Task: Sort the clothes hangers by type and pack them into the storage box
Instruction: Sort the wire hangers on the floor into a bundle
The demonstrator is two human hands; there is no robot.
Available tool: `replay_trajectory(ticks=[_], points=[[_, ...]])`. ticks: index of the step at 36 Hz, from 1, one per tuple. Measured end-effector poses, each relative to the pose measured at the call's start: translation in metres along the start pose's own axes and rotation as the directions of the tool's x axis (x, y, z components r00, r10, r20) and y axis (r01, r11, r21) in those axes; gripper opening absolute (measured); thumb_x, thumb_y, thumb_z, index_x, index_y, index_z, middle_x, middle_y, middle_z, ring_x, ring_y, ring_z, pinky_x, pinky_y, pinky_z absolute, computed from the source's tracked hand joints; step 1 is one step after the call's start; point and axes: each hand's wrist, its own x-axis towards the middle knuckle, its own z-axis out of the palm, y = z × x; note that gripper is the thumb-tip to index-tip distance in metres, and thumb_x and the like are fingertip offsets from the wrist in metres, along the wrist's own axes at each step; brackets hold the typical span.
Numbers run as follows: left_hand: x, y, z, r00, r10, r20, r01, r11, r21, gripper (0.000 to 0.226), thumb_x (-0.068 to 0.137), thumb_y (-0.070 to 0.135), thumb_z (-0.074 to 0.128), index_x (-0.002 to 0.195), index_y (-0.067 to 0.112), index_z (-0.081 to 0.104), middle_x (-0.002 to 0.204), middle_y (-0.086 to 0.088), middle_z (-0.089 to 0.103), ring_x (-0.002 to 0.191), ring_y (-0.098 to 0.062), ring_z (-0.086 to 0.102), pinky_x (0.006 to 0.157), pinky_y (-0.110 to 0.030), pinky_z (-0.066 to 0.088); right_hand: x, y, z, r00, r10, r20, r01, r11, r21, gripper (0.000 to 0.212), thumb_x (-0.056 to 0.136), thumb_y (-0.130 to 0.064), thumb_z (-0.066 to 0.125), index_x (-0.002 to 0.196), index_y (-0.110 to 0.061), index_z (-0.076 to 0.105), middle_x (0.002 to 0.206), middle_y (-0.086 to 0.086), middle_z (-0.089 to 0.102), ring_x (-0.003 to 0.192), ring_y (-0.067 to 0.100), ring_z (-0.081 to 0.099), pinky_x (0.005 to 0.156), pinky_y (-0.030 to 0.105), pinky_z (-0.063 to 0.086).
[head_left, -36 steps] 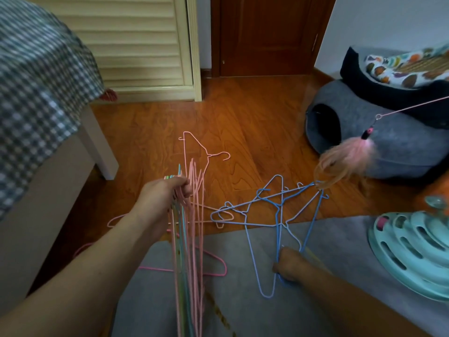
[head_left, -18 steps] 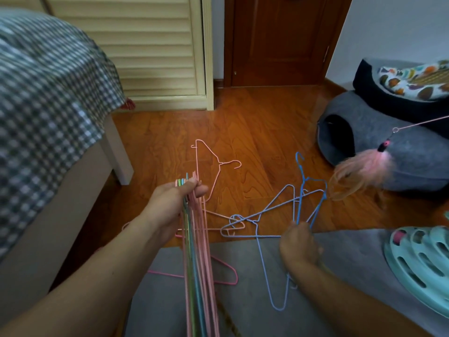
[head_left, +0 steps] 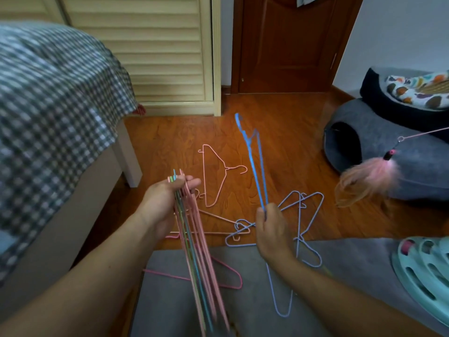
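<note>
My left hand (head_left: 165,205) grips a bundle of thin wire hangers (head_left: 196,259), mostly pink with some green and blue, held edge-on and pointing down toward me. My right hand (head_left: 272,229) pinches a blue wire hanger (head_left: 255,161) and holds it up off the floor, its hook pointing away. Several pale blue hangers (head_left: 298,215) lie tangled on the floor around my right hand. A pink hanger (head_left: 213,176) lies flat on the wood floor beyond my left hand, and another pink hanger (head_left: 230,276) lies on the grey mat. No storage box shows.
A bed with a checked cover (head_left: 53,113) fills the left. A louvred cupboard door (head_left: 158,49) and a brown door (head_left: 286,45) stand behind. A grey felt pet tunnel (head_left: 364,152), a feather toy (head_left: 369,176) and a teal plastic toy (head_left: 425,271) sit right. A grey mat (head_left: 340,300) lies near me.
My right hand lifted from the mat, took one blue hanger out of the tangled pile and raised it upright. My left hand kept its bundle, shifting slightly.
</note>
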Motion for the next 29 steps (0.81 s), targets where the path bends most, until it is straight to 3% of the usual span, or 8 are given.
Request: replay_trajectory(ticks=[2,5,8,14,19,22,26,29], points=[[0.004,0.001,-0.005,1.000,-0.005,-0.006,0.005,1.000,-0.018,0.027,0.103,0.028,0.053,0.107,0.014,0.075,0.108,-0.005,0.078,0.117,-0.024,0.065,0.109,-0.047,0.041,-0.013,-0.001,0.001,0.993,-0.108,0.057,0.107,0.994,0.006,0.024,0.099,-0.038,0.035,0.078,-0.026,0.036,0.074,0.007,0.051,0.073,0.035,0.052,0.065,0.039,0.029],[0.010,0.004,-0.014,1.000,-0.029,0.009,0.029,0.996,-0.085,0.025,0.100,0.028,0.054,0.103,0.016,0.076,0.109,-0.003,0.078,0.108,-0.019,0.065,0.105,-0.046,0.042,-0.034,-0.002,0.004,0.968,-0.219,0.123,0.210,0.974,0.079,0.023,0.099,-0.040,0.031,0.079,-0.030,0.034,0.074,-0.006,0.043,0.070,0.026,0.048,0.066,0.039,0.033],[0.017,0.006,-0.022,0.999,-0.046,0.020,0.048,0.987,-0.151,0.024,0.099,0.028,0.052,0.102,0.016,0.073,0.108,-0.003,0.078,0.099,-0.016,0.064,0.105,-0.046,0.040,-0.052,-0.001,0.007,0.937,-0.276,0.213,0.254,0.959,0.127,0.028,0.101,-0.041,0.031,0.083,-0.023,0.044,0.080,-0.004,0.050,0.076,0.023,0.051,0.071,0.038,0.038],[0.023,0.009,-0.026,0.999,-0.028,-0.017,0.022,0.960,-0.278,0.036,0.106,0.034,0.042,0.101,0.011,0.068,0.094,-0.007,0.079,0.080,-0.017,0.065,0.074,-0.034,0.050,-0.084,0.001,0.005,0.885,-0.340,0.319,0.293,0.938,0.185,0.026,0.102,-0.036,0.036,0.086,-0.020,0.048,0.080,-0.004,0.051,0.075,0.020,0.051,0.069,0.033,0.034],[0.023,0.011,-0.032,0.999,-0.028,0.023,0.034,0.950,-0.310,0.040,0.105,0.041,0.043,0.130,0.014,0.059,0.099,-0.004,0.079,0.065,-0.018,0.058,0.059,-0.027,0.055,-0.093,0.007,0.008,0.863,-0.388,0.323,0.345,0.920,0.184,0.029,0.103,-0.035,0.036,0.086,-0.018,0.051,0.083,-0.008,0.048,0.077,0.016,0.050,0.072,0.030,0.038],[0.023,0.008,-0.031,0.998,-0.022,0.062,0.035,0.972,-0.231,0.028,0.101,0.040,0.055,0.110,0.016,0.067,0.100,-0.002,0.079,0.073,-0.014,0.062,0.070,-0.032,0.053,-0.092,0.010,0.010,0.855,-0.392,0.340,0.345,0.919,0.191,0.041,0.107,-0.041,0.028,0.089,-0.015,0.055,0.088,-0.005,0.050,0.083,0.018,0.052,0.078,0.032,0.042],[0.025,-0.002,-0.028,0.995,-0.032,0.098,0.046,0.988,-0.149,0.017,0.091,0.030,0.071,0.085,0.018,0.082,0.105,0.001,0.077,0.100,-0.021,0.061,0.104,-0.050,0.046,-0.090,0.008,0.005,0.781,-0.462,0.420,0.431,0.886,0.174,0.041,0.108,-0.034,0.028,0.097,-0.010,0.059,0.101,0.003,0.054,0.097,0.023,0.054,0.093,0.033,0.043],[0.028,-0.007,-0.027,0.999,-0.037,0.027,0.041,0.985,-0.168,0.013,0.093,0.019,0.068,0.088,0.018,0.080,0.100,0.002,0.078,0.095,-0.017,0.065,0.102,-0.049,0.045,-0.084,0.009,0.003,0.716,-0.443,0.539,0.443,0.886,0.140,0.035,0.105,-0.040,0.035,0.091,-0.016,0.056,0.099,-0.001,0.051,0.095,0.017,0.051,0.088,0.030,0.040]])
